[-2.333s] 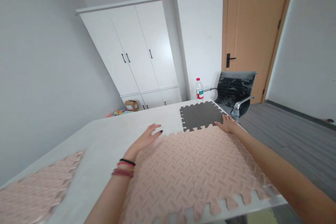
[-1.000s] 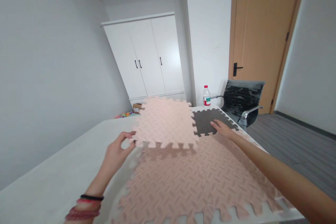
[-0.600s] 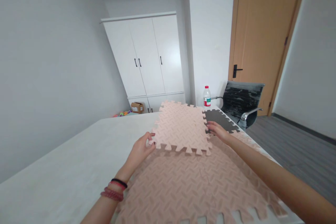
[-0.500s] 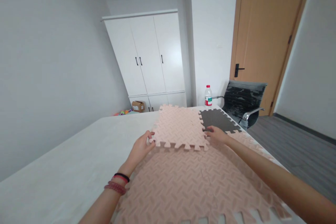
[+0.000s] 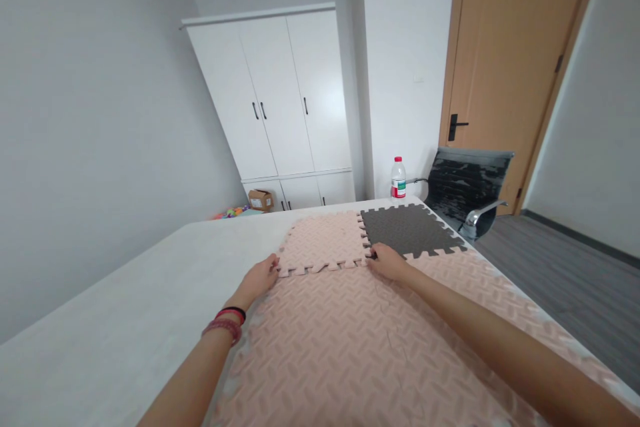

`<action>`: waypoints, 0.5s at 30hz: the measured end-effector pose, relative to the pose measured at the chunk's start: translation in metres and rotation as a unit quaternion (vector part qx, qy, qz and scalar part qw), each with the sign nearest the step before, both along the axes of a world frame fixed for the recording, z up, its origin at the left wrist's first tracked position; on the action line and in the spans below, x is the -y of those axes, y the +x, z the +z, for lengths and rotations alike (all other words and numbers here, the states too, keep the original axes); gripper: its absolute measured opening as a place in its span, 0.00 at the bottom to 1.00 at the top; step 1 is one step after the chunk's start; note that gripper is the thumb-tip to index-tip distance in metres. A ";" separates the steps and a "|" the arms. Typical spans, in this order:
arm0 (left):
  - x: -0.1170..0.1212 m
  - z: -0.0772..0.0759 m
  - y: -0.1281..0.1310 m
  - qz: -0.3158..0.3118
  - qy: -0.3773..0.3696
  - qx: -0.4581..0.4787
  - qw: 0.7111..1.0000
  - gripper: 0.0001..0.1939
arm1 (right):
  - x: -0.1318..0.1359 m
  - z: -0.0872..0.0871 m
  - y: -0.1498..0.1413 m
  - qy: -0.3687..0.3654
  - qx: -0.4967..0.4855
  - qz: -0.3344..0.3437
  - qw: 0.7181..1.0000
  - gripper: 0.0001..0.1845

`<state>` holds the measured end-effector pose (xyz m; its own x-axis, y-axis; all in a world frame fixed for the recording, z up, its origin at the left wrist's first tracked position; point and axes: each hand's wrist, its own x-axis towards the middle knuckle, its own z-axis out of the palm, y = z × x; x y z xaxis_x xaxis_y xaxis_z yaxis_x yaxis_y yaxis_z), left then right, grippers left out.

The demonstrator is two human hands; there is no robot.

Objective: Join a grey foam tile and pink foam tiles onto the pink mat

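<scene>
A pink foam puzzle tile [image 5: 323, 243] lies flat on the white table [image 5: 125, 320], just left of a dark grey tile [image 5: 407, 230]. My left hand [image 5: 260, 275] grips its near left corner with curled fingers. My right hand [image 5: 387, 261] pinches its near right corner, where the pink and grey tiles meet. In front of them lie the joined pink tiles [image 5: 375, 347], reaching toward me. The loose tile's near teeth sit at the edge of that joined mat.
A plastic water bottle [image 5: 398, 178] stands at the table's far edge. A grey office chair [image 5: 467, 190] is beyond the right corner, before a wooden door [image 5: 505, 67]. A white cupboard [image 5: 280, 100] and a small cardboard box [image 5: 261, 199] are at the back.
The loose pink tile, held up in the air by my left hand a second ago, has come down flat beside the grey tile. My right hand moved left onto its corner.
</scene>
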<state>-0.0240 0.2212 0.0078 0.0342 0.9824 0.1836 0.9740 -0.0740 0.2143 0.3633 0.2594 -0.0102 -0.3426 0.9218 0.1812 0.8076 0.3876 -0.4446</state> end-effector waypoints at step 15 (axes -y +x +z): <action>0.009 -0.002 0.020 0.012 -0.014 -0.106 0.994 0.17 | 0.002 -0.004 0.003 0.045 0.003 -0.016 0.999 0.10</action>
<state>-0.0043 0.2117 0.0058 0.0460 0.9881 0.1468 0.9989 -0.0474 0.0059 0.3659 0.2578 -0.0145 -0.3148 0.9125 0.2614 0.8224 0.3997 -0.4049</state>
